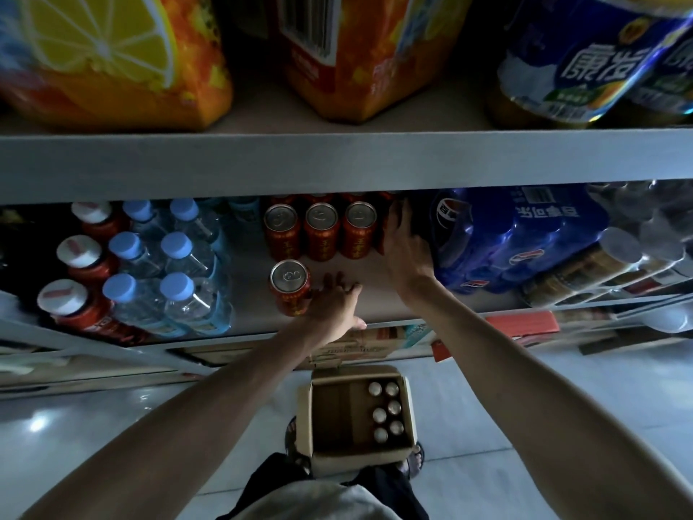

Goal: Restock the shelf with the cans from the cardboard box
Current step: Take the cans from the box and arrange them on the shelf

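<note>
Three red cans (321,230) stand in a row at the back of the middle shelf (360,305). My right hand (407,253) curls around a fourth red can (381,238) at the row's right end, hiding most of it. A single red can (290,287) stands in front, nearer the shelf edge. My left hand (333,305) lies flat beside that can on its right, fingers spread, holding nothing. The open cardboard box (305,418) sits on the floor below, with several cans (386,410) along its right side.
Water bottles with blue caps (180,257) and red bottles with white caps (78,253) fill the shelf's left. A blue shrink-wrapped cola pack (517,238) presses against my right hand. The upper shelf board (337,163) overhangs, carrying orange drink packs (112,61).
</note>
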`<control>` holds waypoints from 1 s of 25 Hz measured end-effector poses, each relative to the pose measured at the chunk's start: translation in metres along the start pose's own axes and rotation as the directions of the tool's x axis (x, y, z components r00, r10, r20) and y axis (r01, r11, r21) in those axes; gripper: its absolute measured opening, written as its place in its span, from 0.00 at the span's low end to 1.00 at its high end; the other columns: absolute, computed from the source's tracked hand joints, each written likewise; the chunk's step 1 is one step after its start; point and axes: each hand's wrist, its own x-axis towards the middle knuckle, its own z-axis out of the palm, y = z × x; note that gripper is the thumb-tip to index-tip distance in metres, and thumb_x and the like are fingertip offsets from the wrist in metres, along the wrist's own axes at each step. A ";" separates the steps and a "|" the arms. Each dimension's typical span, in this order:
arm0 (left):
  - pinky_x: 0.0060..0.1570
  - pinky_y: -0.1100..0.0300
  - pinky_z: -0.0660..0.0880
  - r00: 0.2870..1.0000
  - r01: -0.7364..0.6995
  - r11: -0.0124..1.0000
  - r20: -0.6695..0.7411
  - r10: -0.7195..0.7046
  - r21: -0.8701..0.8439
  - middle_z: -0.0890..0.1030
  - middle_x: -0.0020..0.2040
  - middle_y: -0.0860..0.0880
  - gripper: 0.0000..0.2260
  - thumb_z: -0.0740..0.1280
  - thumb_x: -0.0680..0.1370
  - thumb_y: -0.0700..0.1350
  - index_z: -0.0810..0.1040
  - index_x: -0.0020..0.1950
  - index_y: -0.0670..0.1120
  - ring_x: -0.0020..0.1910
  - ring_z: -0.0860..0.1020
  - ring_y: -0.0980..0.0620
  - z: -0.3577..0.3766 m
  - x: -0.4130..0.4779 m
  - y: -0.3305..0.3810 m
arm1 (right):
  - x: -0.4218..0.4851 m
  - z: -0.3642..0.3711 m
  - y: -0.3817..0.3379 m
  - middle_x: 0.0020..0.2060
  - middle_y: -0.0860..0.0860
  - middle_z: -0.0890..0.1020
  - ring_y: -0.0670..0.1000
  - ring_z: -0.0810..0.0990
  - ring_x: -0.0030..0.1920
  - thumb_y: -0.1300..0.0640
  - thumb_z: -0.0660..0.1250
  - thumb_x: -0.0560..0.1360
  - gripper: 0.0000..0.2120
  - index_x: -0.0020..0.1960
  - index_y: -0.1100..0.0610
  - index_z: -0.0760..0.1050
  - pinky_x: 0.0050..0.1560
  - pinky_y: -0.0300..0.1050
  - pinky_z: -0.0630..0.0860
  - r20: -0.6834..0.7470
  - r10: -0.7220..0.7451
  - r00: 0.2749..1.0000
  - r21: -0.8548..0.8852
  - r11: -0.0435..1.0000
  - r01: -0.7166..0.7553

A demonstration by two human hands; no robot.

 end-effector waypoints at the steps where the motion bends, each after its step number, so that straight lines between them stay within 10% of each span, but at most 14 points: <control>1: 0.72 0.37 0.57 1.000 -0.002 1.000 -0.003 0.002 -0.001 0.52 0.79 0.38 0.35 0.69 0.76 0.55 0.58 0.77 0.46 0.77 0.51 0.37 0.000 0.000 0.000 | 0.001 0.002 0.001 0.75 0.66 0.61 0.59 0.85 0.52 0.63 0.60 0.79 0.29 0.77 0.67 0.54 0.41 0.48 0.84 -0.011 -0.016 1.000 -0.021 1.000 0.015; 14: 0.71 0.37 0.56 1.000 0.009 1.000 0.012 -0.009 -0.014 0.53 0.78 0.38 0.34 0.69 0.76 0.54 0.58 0.77 0.45 0.77 0.51 0.36 -0.001 -0.002 0.002 | -0.005 0.001 0.004 0.75 0.62 0.64 0.57 0.78 0.64 0.61 0.65 0.77 0.32 0.77 0.66 0.57 0.47 0.46 0.84 -0.042 -0.031 0.999 -0.055 0.998 0.029; 18: 0.71 0.34 0.57 1.000 0.011 1.000 0.020 -0.010 -0.019 0.54 0.78 0.37 0.34 0.69 0.76 0.53 0.58 0.76 0.44 0.77 0.52 0.36 0.000 -0.002 0.004 | -0.017 0.001 0.010 0.79 0.61 0.53 0.62 0.77 0.65 0.66 0.57 0.81 0.31 0.80 0.63 0.47 0.55 0.56 0.81 -0.037 -0.027 0.999 0.208 0.978 0.034; 25: 0.72 0.51 0.59 0.987 -0.107 0.976 -0.135 0.082 -0.189 0.63 0.76 0.43 0.27 0.65 0.79 0.48 0.62 0.76 0.44 0.76 0.61 0.45 0.006 -0.019 0.003 | -0.089 0.015 0.039 0.51 0.58 0.83 0.60 0.82 0.45 0.74 0.63 0.72 0.18 0.58 0.62 0.79 0.42 0.56 0.80 -0.148 -0.121 0.982 0.621 0.761 0.187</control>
